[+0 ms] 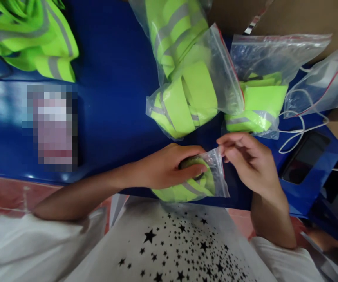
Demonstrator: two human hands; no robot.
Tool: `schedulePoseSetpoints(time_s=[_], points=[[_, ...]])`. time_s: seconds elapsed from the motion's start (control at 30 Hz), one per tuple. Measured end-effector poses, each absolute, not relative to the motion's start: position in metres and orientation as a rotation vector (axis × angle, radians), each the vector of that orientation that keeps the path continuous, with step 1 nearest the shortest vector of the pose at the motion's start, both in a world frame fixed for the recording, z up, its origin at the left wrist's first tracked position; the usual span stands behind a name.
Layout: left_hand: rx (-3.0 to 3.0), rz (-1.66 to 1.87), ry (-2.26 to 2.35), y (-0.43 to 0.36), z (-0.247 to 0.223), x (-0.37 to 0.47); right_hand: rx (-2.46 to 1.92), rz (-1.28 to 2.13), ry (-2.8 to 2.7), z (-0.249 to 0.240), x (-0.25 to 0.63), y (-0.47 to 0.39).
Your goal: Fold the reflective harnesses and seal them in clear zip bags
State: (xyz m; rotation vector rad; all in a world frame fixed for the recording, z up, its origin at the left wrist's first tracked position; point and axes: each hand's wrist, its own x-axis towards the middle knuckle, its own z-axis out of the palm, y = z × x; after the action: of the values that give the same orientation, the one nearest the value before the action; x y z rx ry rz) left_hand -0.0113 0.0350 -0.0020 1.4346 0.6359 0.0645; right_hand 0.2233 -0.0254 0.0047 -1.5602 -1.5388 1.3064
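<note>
My left hand is wrapped over a clear zip bag with a yellow-green reflective strap folded inside, at the table's front edge. The thumb presses on the bag's near face. My right hand pinches the upper corner of the same bag's zip edge between thumb and fingers. Just beyond my hands lies a bagged strap, with a red-striped zip edge. Another bagged strap rests beyond my right hand.
Loose reflective straps are heaped at the far left of the blue table. A blurred-out object lies below them. At right are a dark phone, a white cable, a clear bag and brown cardboard.
</note>
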Motion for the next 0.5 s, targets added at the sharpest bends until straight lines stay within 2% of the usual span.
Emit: schedulePoseSetpoints(time_s=[0.07, 0.27, 0.5], points=[[1.457, 0.093, 0.673, 0.033, 0.000, -0.010, -1.505, 1.380, -1.585, 0.005, 0.222, -0.025], [1.410, 0.387, 0.776, 0.024, -0.001, -0.008, -1.562, 1.316, -1.455, 0.005, 0.208, -0.030], [1.520, 0.547, 0.808, 0.020, -0.004, -0.006, -1.606, 1.263, -1.472, 0.007, 0.205, -0.035]])
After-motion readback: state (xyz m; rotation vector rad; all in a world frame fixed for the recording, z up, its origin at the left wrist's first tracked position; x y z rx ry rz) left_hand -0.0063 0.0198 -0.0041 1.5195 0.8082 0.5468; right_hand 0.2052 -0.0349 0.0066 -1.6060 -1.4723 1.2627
